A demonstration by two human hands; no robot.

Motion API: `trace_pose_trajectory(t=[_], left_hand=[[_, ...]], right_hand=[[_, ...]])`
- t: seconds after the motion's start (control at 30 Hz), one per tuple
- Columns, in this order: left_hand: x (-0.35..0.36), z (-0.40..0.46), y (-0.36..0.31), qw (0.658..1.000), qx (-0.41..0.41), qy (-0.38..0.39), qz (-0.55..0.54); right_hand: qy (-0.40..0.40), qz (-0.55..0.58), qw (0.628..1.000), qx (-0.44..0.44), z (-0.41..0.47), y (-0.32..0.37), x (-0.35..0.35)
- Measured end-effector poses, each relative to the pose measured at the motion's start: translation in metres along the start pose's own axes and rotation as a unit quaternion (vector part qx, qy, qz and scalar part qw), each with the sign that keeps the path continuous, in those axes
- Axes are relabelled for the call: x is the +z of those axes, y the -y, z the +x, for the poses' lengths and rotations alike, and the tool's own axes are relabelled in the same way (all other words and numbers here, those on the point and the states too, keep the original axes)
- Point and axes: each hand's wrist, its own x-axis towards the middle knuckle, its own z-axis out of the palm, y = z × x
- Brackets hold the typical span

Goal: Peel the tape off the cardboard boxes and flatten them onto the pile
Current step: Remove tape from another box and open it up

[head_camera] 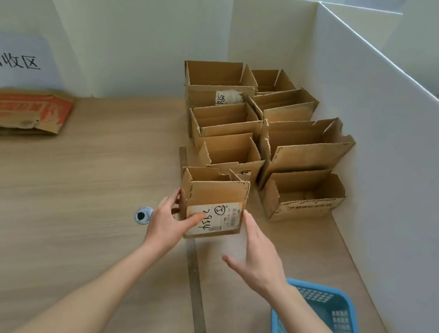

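My left hand (168, 223) grips the small box (214, 205) at centre frame, thumb across its labelled front and fingers curled round the left corner; my right hand (257, 260) is spread, fingers straight, its tips just beside the box's right edge and holding nothing. I can't tell whether the box is lifted or resting on the table (65, 200).

The risk, as I judge it: with only one hand gripping, the box could twist or slip when I turn it to find the tape (none shows from this side). A hard pull might tear the already ragged flaps rather than lift the tape cleanly, and a swing of my elbow could knock the row behind.

Counting: one box in hand, and seven open boxes (246, 130) crowded right of centre against the white partition (388, 134). One flattened pile (22, 112) lies at middle left, one blue basket (331, 325) at lower right, one metal ruler (199, 303) below the box.
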Motion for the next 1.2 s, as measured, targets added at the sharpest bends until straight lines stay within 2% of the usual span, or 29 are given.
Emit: trace_pose_trajectory(t=[0.07, 0.17, 0.23, 0.37, 0.47, 0.57, 0.67, 0.77, 0.87, 1.03, 1.1, 1.2], left_hand=[[-0.029, -0.020, 0.003, 0.999, -0.014, -0.020, -0.025], [-0.072, -0.051, 0.006, 0.993, -0.041, -0.098, -0.059], [-0.095, -0.072, 0.006, 0.987, -0.052, -0.124, -0.088], [-0.134, -0.115, 0.011, 0.987, -0.018, -0.035, -0.156], [-0.160, -0.137, 0.016, 0.986, 0.014, -0.032, -0.164], [-0.182, -0.154, 0.022, 0.988, 0.022, -0.050, -0.143], [-0.200, -0.165, 0.033, 0.991, 0.025, -0.080, -0.100], [-0.206, -0.170, 0.043, 0.994, 0.066, -0.078, -0.035], [-0.203, -0.178, 0.054, 0.994, 0.072, -0.076, 0.036], [-0.187, -0.199, 0.088, 0.994, 0.055, -0.004, 0.095], [-0.179, -0.206, 0.097, 0.991, 0.047, 0.040, 0.116], [-0.165, -0.210, 0.108, 0.985, 0.055, 0.062, 0.154]], right_hand=[[-0.020, 0.048, 0.998, -0.018, -0.013, 0.032, 0.009], [-0.036, 0.061, 0.995, -0.070, -0.039, 0.079, 0.023], [-0.059, 0.070, 0.992, -0.088, -0.055, 0.108, 0.031], [-0.155, 0.099, 0.978, -0.094, -0.076, 0.157, 0.035], [-0.153, 0.112, 0.976, -0.112, -0.085, 0.186, 0.036], [-0.150, 0.133, 0.972, -0.120, -0.092, 0.208, 0.041], [-0.169, 0.155, 0.969, -0.092, -0.097, 0.223, 0.047], [-0.169, 0.170, 0.968, -0.070, -0.101, 0.228, 0.057], [-0.158, 0.153, 0.974, -0.054, -0.107, 0.220, 0.070], [-0.148, 0.131, 0.980, 0.015, -0.129, 0.188, 0.097], [-0.132, 0.118, 0.983, 0.043, -0.136, 0.173, 0.108], [-0.085, 0.086, 0.990, 0.076, -0.143, 0.153, 0.123]])
